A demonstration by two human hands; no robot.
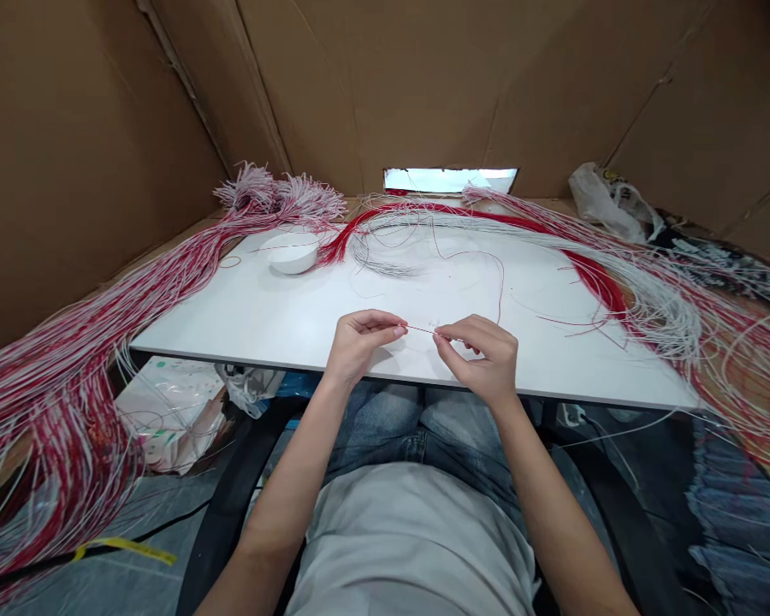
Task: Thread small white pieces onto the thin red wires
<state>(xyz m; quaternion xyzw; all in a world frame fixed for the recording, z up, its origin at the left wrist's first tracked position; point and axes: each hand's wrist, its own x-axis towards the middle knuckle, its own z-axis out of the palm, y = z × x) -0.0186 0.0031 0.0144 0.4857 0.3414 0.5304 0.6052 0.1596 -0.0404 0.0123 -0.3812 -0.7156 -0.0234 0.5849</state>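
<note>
A thin red wire [422, 329] runs taut between my two hands, just above the front part of the white table [282, 316]. At its left end my left hand [367, 335] is closed in a pinch of thumb and fingers. My right hand [481, 351] pinches the same wire a short way to the right, fingers curled. Another stretch of thin red wire [501, 278] curves over the table down to my right hand. Whether the two stretches are one piece I cannot tell. What lies inside the fingertips is hidden.
A white bowl [293, 253] stands at the back left, near a yellow rubber band [229, 262]. Red wires [340, 244] and white wires [660, 316] arc along the back and right. A large red-and-white wire bundle [134, 312] hangs over the left side. Cardboard walls [385, 85] enclose the table.
</note>
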